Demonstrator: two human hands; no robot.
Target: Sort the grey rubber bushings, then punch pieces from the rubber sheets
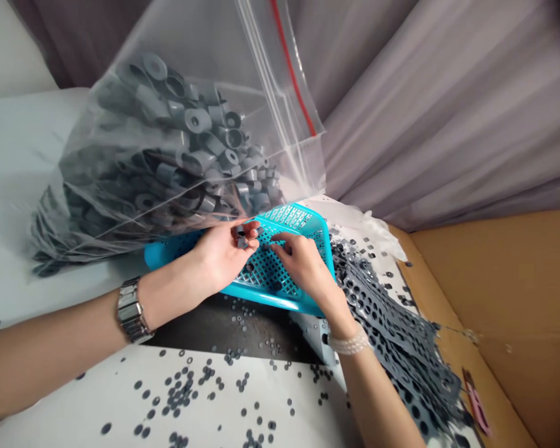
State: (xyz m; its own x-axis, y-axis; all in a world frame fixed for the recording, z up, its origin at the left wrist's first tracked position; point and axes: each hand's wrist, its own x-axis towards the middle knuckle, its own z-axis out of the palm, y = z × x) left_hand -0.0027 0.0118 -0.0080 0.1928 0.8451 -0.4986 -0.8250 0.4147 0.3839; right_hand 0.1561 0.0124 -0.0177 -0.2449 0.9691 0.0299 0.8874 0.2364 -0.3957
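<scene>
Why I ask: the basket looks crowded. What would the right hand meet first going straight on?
Probably the left hand, holding small grey pieces, ahead of the right hand; depth is unclear, so it might pass above them.

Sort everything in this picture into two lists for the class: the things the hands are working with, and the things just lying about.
Working with: left hand holding small grey rings; right hand above a blue plastic mesh basket; clear zip bag of grey rings.

Lying about: punched grey sheet; loose grey discs; cardboard box wall; grey curtain.
</scene>
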